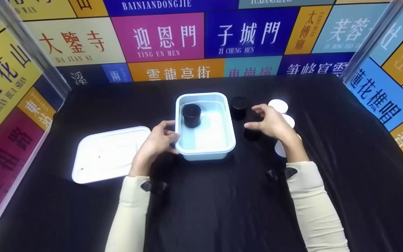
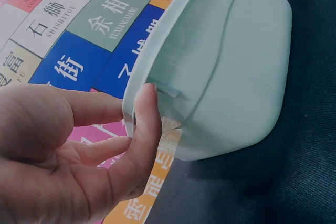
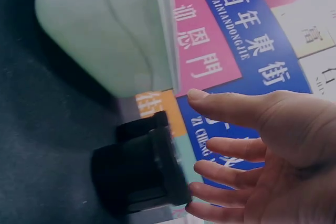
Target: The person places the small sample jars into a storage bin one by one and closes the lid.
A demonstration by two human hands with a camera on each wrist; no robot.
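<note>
A pale blue plastic box (image 1: 205, 153) without its lid stands mid-table. My left hand (image 1: 157, 140) grips its left rim, thumb and fingers on opposite sides of the edge (image 2: 137, 77). Inside the box, toward the back left, one black lidded jar (image 1: 191, 116) stands upright. Right of the box, my right hand (image 1: 270, 120) hovers with fingers spread and holds nothing. Beside it stand two black jars: one (image 1: 239, 106) near the box's back right corner, the other (image 1: 251, 135) mostly hidden under the hand. In the right wrist view, the nearer jar (image 3: 134, 174) lies just past the fingertips.
A white rectangular lid (image 1: 108, 154) lies flat on the black cloth (image 1: 194, 210), left of the box. Several white round discs (image 1: 278, 105) form a row at the right, partly behind my right hand. A panel with coloured lettered tiles (image 1: 157, 36) rises at the back.
</note>
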